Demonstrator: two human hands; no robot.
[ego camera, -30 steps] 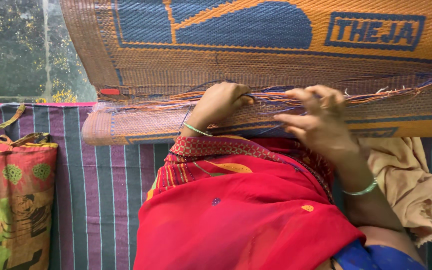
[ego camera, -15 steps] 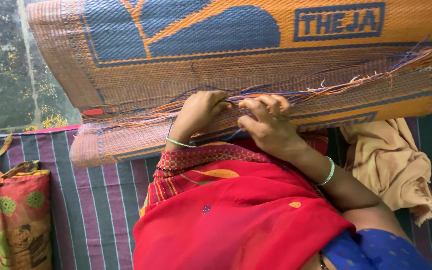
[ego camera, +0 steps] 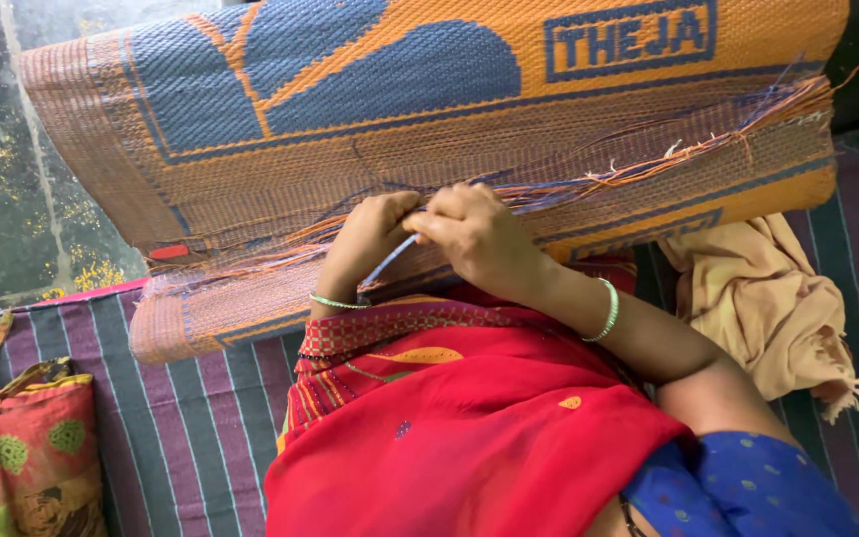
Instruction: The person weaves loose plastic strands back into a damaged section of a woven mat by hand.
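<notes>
A woven orange and blue plastic mat (ego camera: 370, 119) is folded over in front of me, and loose strands (ego camera: 668, 154) hang out along its frayed edge. My left hand (ego camera: 368, 237) is curled shut on that frayed edge near the middle. Touching it, my right hand (ego camera: 479, 239) pinches a thin pale blue strand (ego camera: 388, 264) that slants down between the two hands. Both wrists wear thin green bangles. Red cloth with an embroidered border (ego camera: 449, 418) covers my lap right below the hands.
A striped purple and grey sheet (ego camera: 191, 438) lies under everything. A red and green patterned bag (ego camera: 22, 457) with handles sits at the lower left. A crumpled mustard cloth (ego camera: 768, 308) lies to the right. Dark mottled floor (ego camera: 12, 179) shows at the upper left.
My right hand has slid left along the frayed edge until it meets my left hand. The mat now sits tilted in view, its right end higher.
</notes>
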